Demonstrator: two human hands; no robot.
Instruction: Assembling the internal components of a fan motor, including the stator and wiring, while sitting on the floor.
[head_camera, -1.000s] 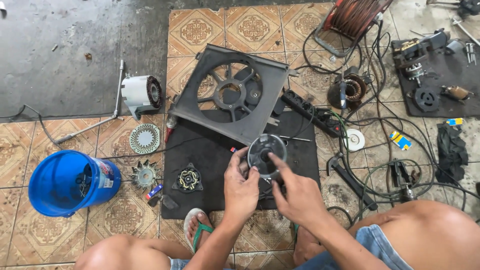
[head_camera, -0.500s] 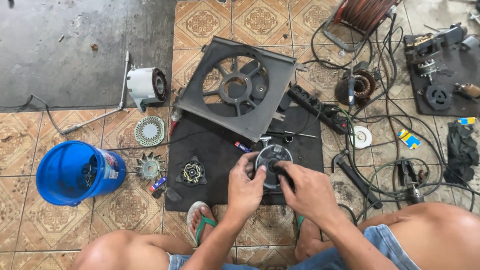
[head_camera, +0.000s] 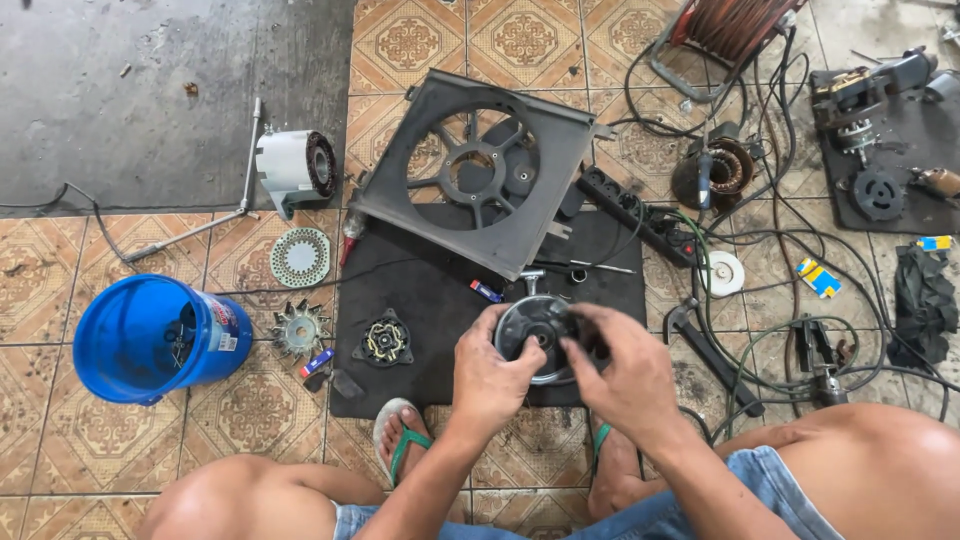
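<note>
Round black motor housing (head_camera: 535, 338) held over black mat (head_camera: 430, 300), left hand (head_camera: 492, 375) gripping its near rim, right hand (head_camera: 625, 372) pinching its centre; fan shroud (head_camera: 480, 170), stator (head_camera: 385, 340) lie apart, so motor looks disassembled, reassembly unfinished.

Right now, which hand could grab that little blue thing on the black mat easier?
Probably the left hand. Both hands hold the round dark motor part, but the small blue thing lies just above the left hand on the black mat. The right hand would have to cross over.
</note>
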